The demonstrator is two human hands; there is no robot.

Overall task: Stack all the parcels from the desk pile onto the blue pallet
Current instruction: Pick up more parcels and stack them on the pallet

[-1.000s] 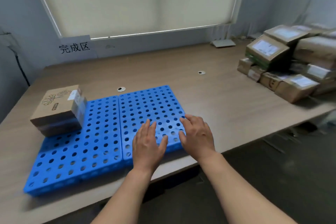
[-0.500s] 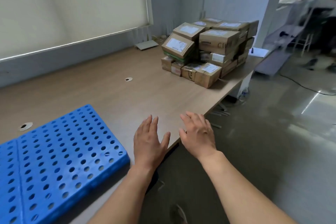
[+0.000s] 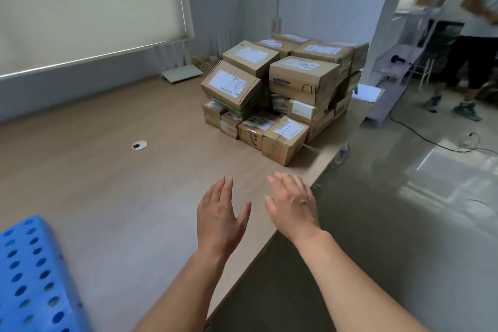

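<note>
Both hands empty, fingers straight: left hand (image 3: 219, 219), right hand (image 3: 292, 207), off the blue pallet (image 3: 29, 272) they covered a second ago | parcel pile (image 3: 280, 89) at desk (image 3: 121, 183) far corner now ahead, probably a dozen-plus, rear hidden | next pickup pending

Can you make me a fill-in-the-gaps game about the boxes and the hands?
The pallet with round holes is coloured ____.
The left hand and the right hand are holding ____.
The parcels are piled on the wooden ____.
Missing words: blue; nothing; desk.
</note>
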